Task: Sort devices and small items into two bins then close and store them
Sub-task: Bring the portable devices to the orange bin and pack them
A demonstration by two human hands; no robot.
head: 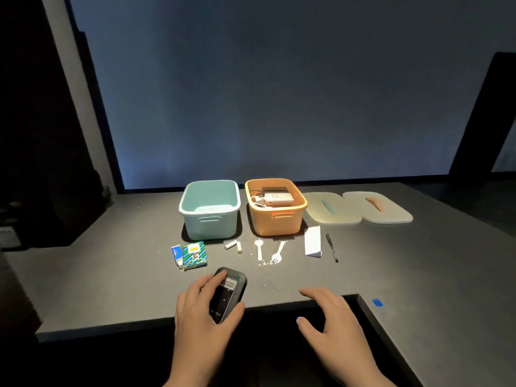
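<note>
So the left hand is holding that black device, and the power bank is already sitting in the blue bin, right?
Not quite. The left hand does hold the black device, but the head view shows the white power bank in the orange bin. The blue bin beside it appears to hold nothing.

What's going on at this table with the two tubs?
A person is sorting things into bins. The left hand grips a black device near the table's front edge; the right hand rests open. The orange bin already holds electronics, the teal bin looks empty. Both lids lie aside.
</note>
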